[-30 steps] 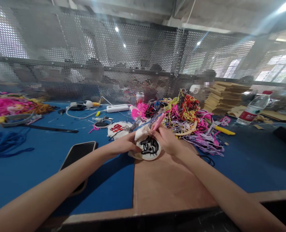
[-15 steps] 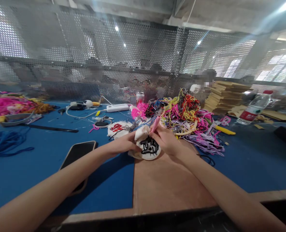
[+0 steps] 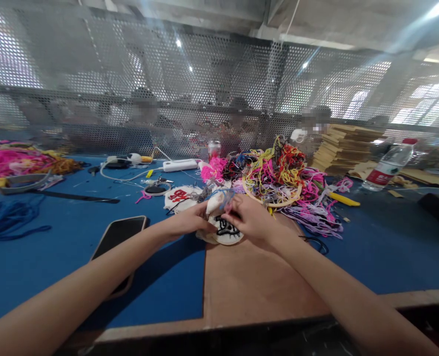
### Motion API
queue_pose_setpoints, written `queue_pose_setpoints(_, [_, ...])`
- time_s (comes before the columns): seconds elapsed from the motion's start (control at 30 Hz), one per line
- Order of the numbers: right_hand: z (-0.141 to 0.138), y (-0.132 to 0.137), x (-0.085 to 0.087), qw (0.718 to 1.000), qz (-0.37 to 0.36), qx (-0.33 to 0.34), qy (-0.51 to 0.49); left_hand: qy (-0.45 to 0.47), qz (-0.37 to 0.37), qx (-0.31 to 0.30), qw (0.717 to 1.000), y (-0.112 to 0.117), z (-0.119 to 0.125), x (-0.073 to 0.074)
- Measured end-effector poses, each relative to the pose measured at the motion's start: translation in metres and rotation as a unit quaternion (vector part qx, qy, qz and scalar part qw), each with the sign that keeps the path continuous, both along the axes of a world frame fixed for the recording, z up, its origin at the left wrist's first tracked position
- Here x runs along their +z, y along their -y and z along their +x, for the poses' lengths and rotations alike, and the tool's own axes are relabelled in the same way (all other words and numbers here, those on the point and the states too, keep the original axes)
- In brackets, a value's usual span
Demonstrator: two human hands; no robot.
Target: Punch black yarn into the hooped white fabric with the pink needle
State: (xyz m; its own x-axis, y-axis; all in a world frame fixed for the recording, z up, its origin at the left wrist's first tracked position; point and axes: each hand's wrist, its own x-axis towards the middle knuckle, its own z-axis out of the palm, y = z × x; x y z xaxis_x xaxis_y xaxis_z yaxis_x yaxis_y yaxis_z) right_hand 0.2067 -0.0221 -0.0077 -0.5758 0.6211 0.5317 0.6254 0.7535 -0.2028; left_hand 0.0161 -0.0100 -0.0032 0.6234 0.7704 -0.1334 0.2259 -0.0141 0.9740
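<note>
A round embroidery hoop (image 3: pixel 230 238) with white cloth and a black yarn design stands tilted over the table's middle. My left hand (image 3: pixel 190 221) is closed on its left edge, with the thumb on top and some fingers hidden behind. Over the upper right of the design my right hand (image 3: pixel 249 216) is closed, fingers bunched around a pink pen-like tool (image 3: pixel 228 208) that is mostly hidden. White cloth (image 3: pixel 215 201) bunches up between the two hands. Just behind lies another white cloth piece (image 3: pixel 181 197) with red stitching.
Tangled coloured yarn (image 3: pixel 275 170) is heaped behind my right hand, with an empty hoop (image 3: pixel 273 203) and a yellow tool (image 3: pixel 343 199) there. A phone (image 3: pixel 125 236) lies near my left forearm. A water bottle (image 3: pixel 390 165) and stacked brown card (image 3: pixel 347 148) stand right; a perforated screen (image 3: pixel 212 89) rises behind.
My right hand has moved slightly left and turned over the hoop, covering more of the black design. The pink tool, plainly visible before, is now mostly hidden. My left hand keeps its hold.
</note>
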Motion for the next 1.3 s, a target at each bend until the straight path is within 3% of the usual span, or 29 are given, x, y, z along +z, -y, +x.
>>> queue_pose_setpoints(0.1, [-0.003,0.001,0.0,0.999,0.014,0.028,0.045,-0.019,-0.007,0.017,1.0,0.002,0.002,0.003])
queue_pose_setpoints(0.2, [-0.004,0.004,0.004,0.998,0.035,0.008,0.055,-0.018,0.008,0.036,0.999,0.004,0.005,0.004])
queue_pose_setpoints(0.37, [0.0,0.005,0.006,0.995,0.09,-0.047,-0.018,0.015,0.057,0.054,0.997,0.005,0.007,0.0])
queue_pose_setpoints(0.57, [-0.001,-0.001,-0.004,0.997,-0.014,0.011,-0.075,-0.04,0.059,0.014,0.997,0.006,0.007,0.002])
queue_pose_setpoints(0.7, [0.0,0.0,-0.004,0.997,-0.025,0.038,-0.062,-0.03,0.052,0.069,0.996,0.006,0.005,0.005])
queue_pose_setpoints(0.83, [0.001,0.0,-0.003,0.997,-0.039,0.053,-0.028,-0.067,0.011,0.047,0.997,0.008,0.004,0.003])
queue_pose_setpoints(0.97, [0.002,0.0,0.0,0.996,-0.035,0.086,0.0,-0.077,0.046,0.05,0.995,0.008,0.006,0.0])
queue_pose_setpoints(1.13, [0.0,0.002,0.004,0.998,0.039,0.037,0.013,-0.081,0.031,0.043,0.995,0.008,0.008,0.002])
queue_pose_setpoints(1.3, [-0.001,0.004,0.003,1.0,0.005,0.01,0.021,-0.062,0.006,0.031,0.998,0.009,0.006,0.003])
